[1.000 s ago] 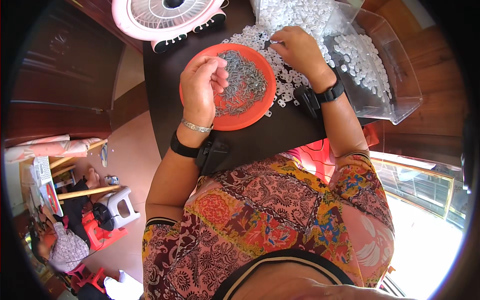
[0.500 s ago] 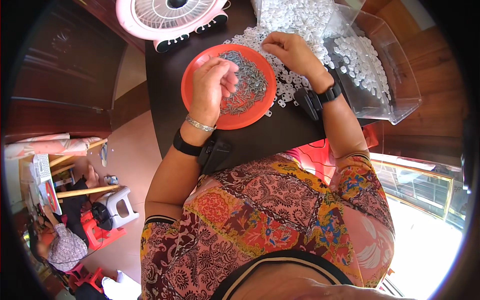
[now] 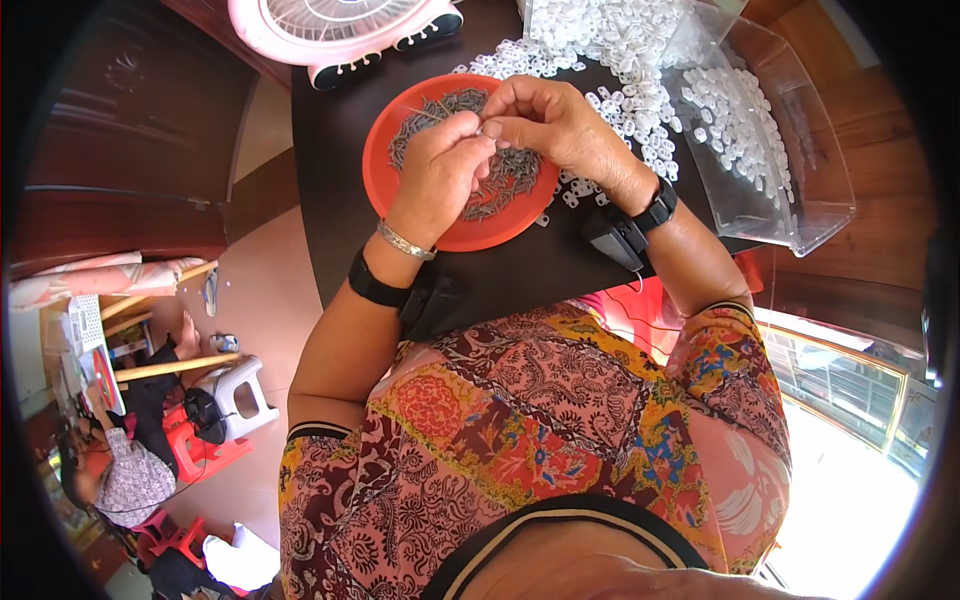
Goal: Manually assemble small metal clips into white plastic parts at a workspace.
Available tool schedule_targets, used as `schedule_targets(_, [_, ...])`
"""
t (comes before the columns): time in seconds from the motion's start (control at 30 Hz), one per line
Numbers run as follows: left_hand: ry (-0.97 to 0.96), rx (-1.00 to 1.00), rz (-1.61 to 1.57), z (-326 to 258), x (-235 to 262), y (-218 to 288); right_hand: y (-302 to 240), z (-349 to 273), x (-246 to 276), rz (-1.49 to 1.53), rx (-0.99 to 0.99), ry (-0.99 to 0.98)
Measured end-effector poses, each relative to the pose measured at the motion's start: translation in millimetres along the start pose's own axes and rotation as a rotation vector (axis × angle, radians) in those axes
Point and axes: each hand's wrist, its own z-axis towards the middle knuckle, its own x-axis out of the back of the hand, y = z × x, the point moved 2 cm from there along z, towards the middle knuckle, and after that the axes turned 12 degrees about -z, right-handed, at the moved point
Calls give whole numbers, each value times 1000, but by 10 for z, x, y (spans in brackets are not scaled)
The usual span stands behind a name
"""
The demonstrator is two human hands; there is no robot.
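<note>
My left hand (image 3: 438,178) and my right hand (image 3: 572,132) meet fingertip to fingertip above a round red plate (image 3: 376,170). The fingers of both are pinched together. Something tiny and pale shows between the tips, too small to name. In the plate lies a heap of small grey pieces shaped like screws (image 3: 500,185). Behind and beside my right hand, many small white plastic pieces with holes (image 3: 645,110) are spread over the dark table (image 3: 520,275).
A pink fan (image 3: 350,35) stands at the table's far left. On the right, a clear plastic bin (image 3: 835,215) lies tilted with more white pieces inside. A person (image 3: 135,470) sits far left, near a white stool (image 3: 243,400) and red stools.
My right hand has come from the white pieces toward the left, over the plate. My left hand has moved slightly right, and the fingertips of both now meet.
</note>
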Motion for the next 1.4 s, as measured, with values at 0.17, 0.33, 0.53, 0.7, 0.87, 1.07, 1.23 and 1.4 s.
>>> schedule_targets(0.17, [22,80,33,30,43,10,-5,0,-29,-3,32,14])
schedule_targets(0.33, [170,-35,-61,36,126,79,-108,-68,-37,-352,75,0])
schedule_targets(0.53, [200,-77,-181,42,153,103,-173,-107,-125,-839,464,-40])
schedule_targets(0.7, [191,-64,-115,15,124,106,-178,-69,-144,-767,475,81])
schedule_targets(0.87, [104,-66,-88,2,30,-14,-243,-94,-49,-535,307,264])
schedule_targets(1.07, [63,11,-170,-32,8,-38,-310,-101,-11,-698,405,268])
schedule_targets(1.23, [39,78,-266,-44,8,-10,-324,-91,-27,-660,450,253])
schedule_targets(1.4, [18,115,-206,-35,28,37,-345,-93,-6,-683,466,247])
